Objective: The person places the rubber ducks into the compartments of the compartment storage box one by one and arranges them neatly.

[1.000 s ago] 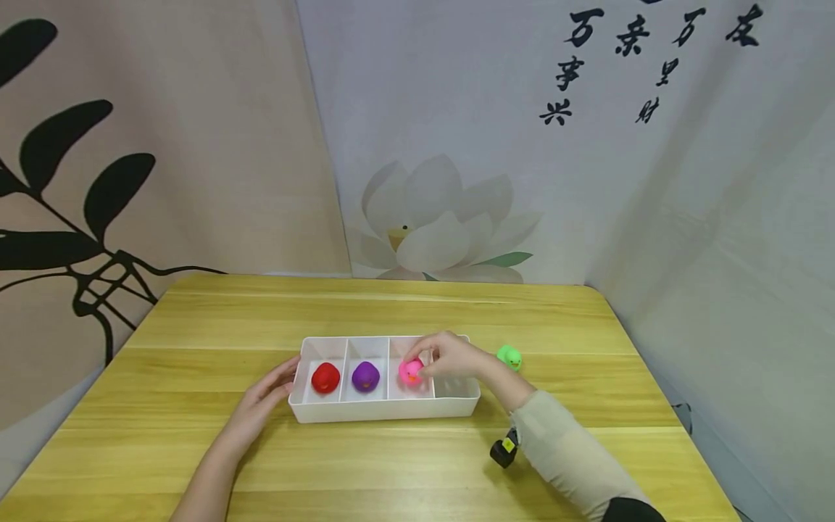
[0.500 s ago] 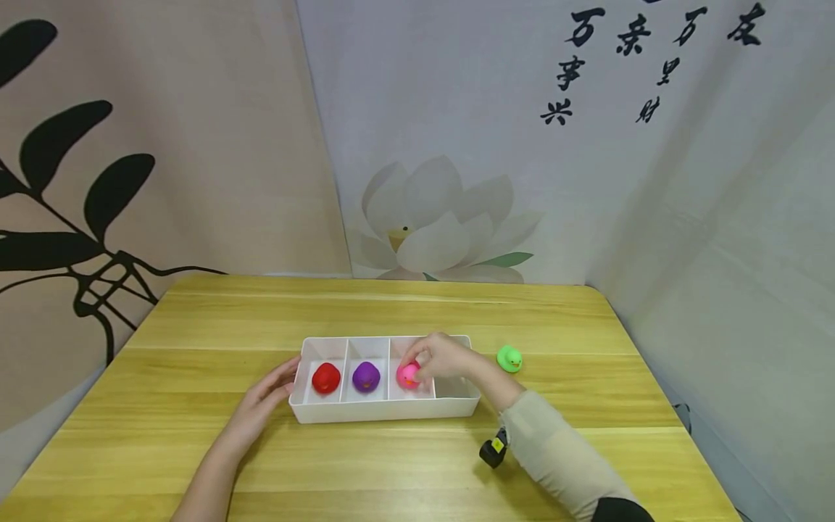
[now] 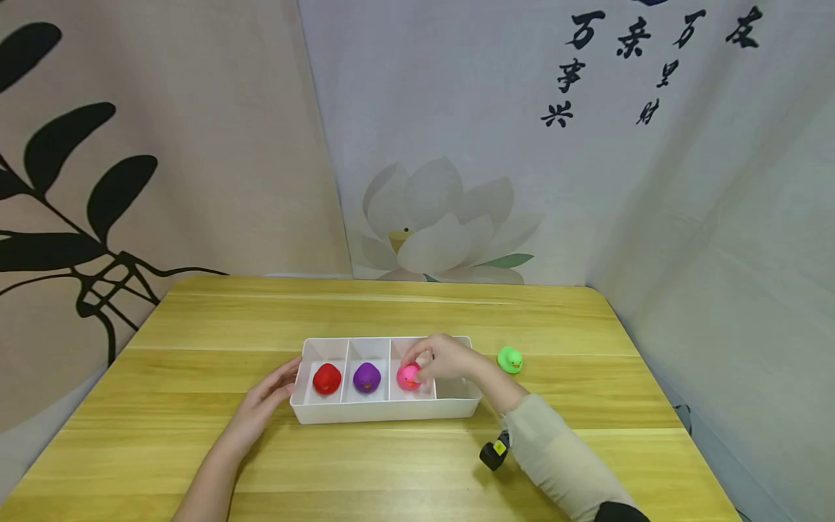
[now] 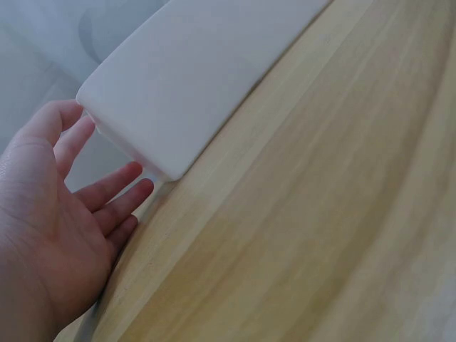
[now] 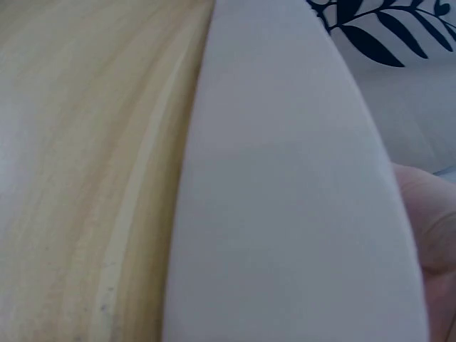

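A white box with compartments stands on the table. My left hand touches its left end with fairly straight fingers; in the left wrist view the thumb and fingertips meet the box's short side. Inside the third compartment from the left, my right hand pinches a pink rubber duck between thumb and fingers. A red rubber duck occupies the leftmost compartment, a purple rubber duck the second. The right wrist view shows mostly the box's long wall, which hides the fingers and the pink duck.
To the right of the box, a green rubber duck sits on the wooden table. A black wrist camera hangs below the right sleeve, over the table. A printed curtain closes off the back.
My right hand has shifted slightly left with the pink duck, and the forearm has swung left, uncovering the whole green duck. My left hand stays at the box's end.
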Demonstrator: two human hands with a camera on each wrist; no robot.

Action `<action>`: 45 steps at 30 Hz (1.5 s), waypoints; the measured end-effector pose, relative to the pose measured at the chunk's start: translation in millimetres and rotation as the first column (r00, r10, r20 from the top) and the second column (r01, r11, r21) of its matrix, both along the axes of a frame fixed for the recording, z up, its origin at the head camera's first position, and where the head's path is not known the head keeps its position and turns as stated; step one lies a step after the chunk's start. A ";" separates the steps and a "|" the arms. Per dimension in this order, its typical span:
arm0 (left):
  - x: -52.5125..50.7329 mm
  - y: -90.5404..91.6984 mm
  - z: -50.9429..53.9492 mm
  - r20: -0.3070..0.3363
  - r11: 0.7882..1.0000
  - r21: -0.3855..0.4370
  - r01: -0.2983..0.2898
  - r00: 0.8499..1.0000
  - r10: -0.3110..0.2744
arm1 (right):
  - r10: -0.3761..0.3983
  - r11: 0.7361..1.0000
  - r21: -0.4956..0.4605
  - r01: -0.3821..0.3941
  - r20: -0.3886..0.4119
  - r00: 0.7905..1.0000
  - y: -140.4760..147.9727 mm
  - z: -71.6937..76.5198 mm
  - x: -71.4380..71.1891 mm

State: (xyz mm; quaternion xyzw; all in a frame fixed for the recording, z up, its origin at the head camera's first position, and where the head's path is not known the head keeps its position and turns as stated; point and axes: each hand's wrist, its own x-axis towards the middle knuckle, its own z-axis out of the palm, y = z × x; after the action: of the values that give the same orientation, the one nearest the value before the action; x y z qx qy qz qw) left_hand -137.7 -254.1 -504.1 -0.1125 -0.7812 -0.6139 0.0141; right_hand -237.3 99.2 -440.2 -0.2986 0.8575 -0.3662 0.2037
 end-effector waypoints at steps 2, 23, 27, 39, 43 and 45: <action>-0.2 0.3 0.3 0.001 1.000 0.002 0.000 1.000 0.000 | -0.006 1.000 -0.010 0.006 -0.016 1.000 2.8 3.6 0.2; -0.9 0.0 3.1 0.002 1.000 -0.004 0.001 1.000 -0.001 | -0.290 0.935 -0.261 0.240 -0.173 0.941 65.5 27.5 37.7; -0.7 0.0 3.3 0.010 1.000 0.004 0.002 1.000 -0.002 | -0.368 0.902 -0.304 0.308 -0.168 0.914 82.8 22.7 43.3; 0.2 0.6 2.8 0.037 1.000 -0.012 -0.010 0.999 0.011 | -0.501 0.821 -0.365 0.439 -0.091 0.861 132.6 -1.5 50.8; 0.5 1.1 2.6 0.035 1.000 -0.007 -0.008 0.999 0.009 | -0.526 0.802 -0.366 0.471 -0.059 0.849 142.5 -2.7 54.0; 0.4 1.0 2.2 0.037 1.000 -0.010 -0.008 0.999 0.009 | -0.533 0.800 -0.362 0.479 -0.062 0.844 144.2 1.1 56.9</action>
State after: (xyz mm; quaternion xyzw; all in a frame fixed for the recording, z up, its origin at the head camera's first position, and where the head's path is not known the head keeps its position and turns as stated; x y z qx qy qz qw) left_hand -137.3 -253.1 -501.9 -0.0976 -0.7848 -0.6120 0.0015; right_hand -180.4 243.5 -439.1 -0.1166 0.8450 -0.5214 -0.0248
